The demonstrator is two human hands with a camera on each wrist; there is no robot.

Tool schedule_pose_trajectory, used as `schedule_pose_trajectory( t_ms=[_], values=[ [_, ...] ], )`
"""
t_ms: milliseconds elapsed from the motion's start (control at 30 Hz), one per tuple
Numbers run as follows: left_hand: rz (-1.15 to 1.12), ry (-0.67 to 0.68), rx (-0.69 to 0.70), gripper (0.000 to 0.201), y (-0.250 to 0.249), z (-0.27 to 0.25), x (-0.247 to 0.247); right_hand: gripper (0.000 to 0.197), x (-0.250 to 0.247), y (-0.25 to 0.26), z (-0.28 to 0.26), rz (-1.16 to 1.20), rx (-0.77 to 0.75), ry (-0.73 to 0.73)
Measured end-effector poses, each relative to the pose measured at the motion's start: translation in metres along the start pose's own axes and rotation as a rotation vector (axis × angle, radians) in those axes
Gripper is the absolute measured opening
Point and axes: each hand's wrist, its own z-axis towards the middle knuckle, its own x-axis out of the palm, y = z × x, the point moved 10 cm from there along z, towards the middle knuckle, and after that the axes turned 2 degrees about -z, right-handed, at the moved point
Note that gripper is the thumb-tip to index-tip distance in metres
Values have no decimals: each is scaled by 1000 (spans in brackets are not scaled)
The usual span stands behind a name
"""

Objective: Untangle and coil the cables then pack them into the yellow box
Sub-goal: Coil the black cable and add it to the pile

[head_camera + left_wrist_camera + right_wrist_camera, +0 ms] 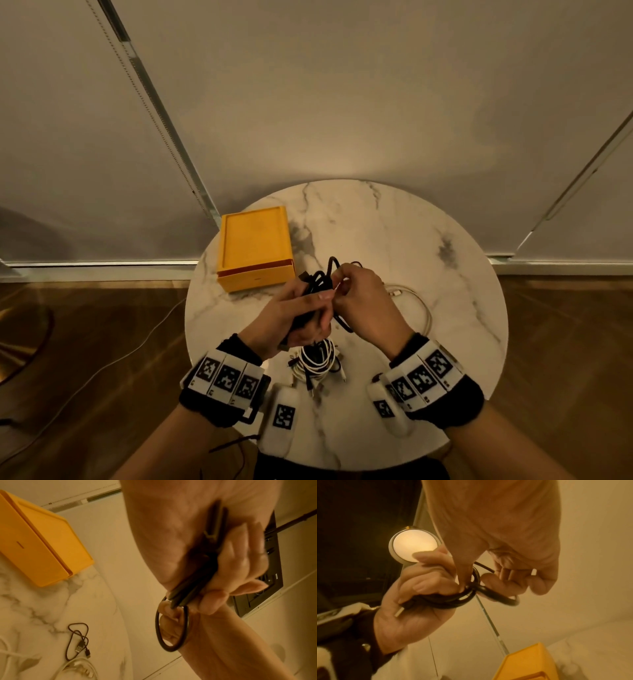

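Your left hand (pixel 291 315) gripped the coiled thin black rubber cable (pixel 322 284), right hand (pixel 363 298) pinching its tail; slackening could unravel it

The left hand (pixel 197 540) gripped a bundled black cable (pixel 171 628), one loop hanging below the fingers (pixel 240 563). On the marble bench (pixel 42 608) sat the yellow box (pixel 34 540), a loose brown cable (pixel 77 639) and white cables (pixel 77 669).
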Motion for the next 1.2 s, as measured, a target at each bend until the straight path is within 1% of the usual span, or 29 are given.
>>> schedule_pose_trajectory(
  t_ms=[33, 67, 133, 167, 200, 233, 333, 400, 467, 533, 567, 633, 700, 733, 767, 867, 933, 1000, 1067, 1100, 1133, 1200],
  values=[
    [-28, -3, 4, 44, 0, 0, -1, 16, -3, 3, -1, -15, -16, -27],
    [-74, -10, 16, 43, -3, -1, -3, 21, -5, 4, -1, 36, -30, -36],
    [-202, -42, 57, 39, -9, -2, -10, 29, -7, 1, -2, 335, -7, -14],
    [-260, -54, 79, 38, -13, -3, -14, 30, -7, -1, -3, 479, 12, 16],
    [-303, -58, 96, 37, -15, -4, -16, 30, -7, -4, -3, 553, 25, 35],
    [-328, -50, 103, 36, -17, -4, -16, 32, -8, -7, -2, 542, 32, 31],
    [-377, -18, 90, 35, -13, -4, -15, 38, -14, -17, 3, 336, 22, -49],
    [-442, -4, 103, 33, -12, -5, -14, 44, -13, -23, 4, 320, 57, -45],
    [-471, -35, 130, 30, -14, -4, -18, 50, -3, -26, 1, 382, 130, 54],
    [-459, -109, 155, 29, -17, -4, -26, 52, 11, -28, -9, 454, 211, 240],
    [-456, -143, 166, 29, -18, -4, -30, 49, 15, -25, -16, 488, 218, 327],
    [-445, -211, 169, 30, -19, -6, -40, 38, 13, -14, -25, 578, 169, 425],
    [-414, -264, 140, 35, -14, -8, -48, 29, 4, 0, -29, 677, 114, 460],
    [-402, -266, 123, 38, -12, -8, -49, 26, 0, 5, -29, 702, 109, 464],
    [-397, -245, 109, 37, -9, -8, -46, 24, -2, 7, -29, 708, 115, 457],
    [-414, -126, 80, 33, -8, -5, -27, 12, 2, 12, -27, 651, 128, 398],
    [-452, -67, 62, 34, -5, -2, -16, 9, 9, 11, -24, 596, 124, 340],
    [-544, -6, 68, 34, -5, -1, -7, 17, 8, 5, -18, 503, 90, 231],
    [-656, 94, 99, 33, -8, -1, 1, 28, 2, -2, -11, 418, 69, 133],
    [-701, 147, 109, 34, -10, -1, 6, 33, 5, -5, -10, 434, 89, 154],
    [-736, 192, 113, 36, -10, -2, 10, 36, 12, -8, -10, 498, 119, 223],
    [-775, 248, 116, 38, -9, -3, 16, 38, 29, -2, -17, 633, 132, 418]
  ],
)
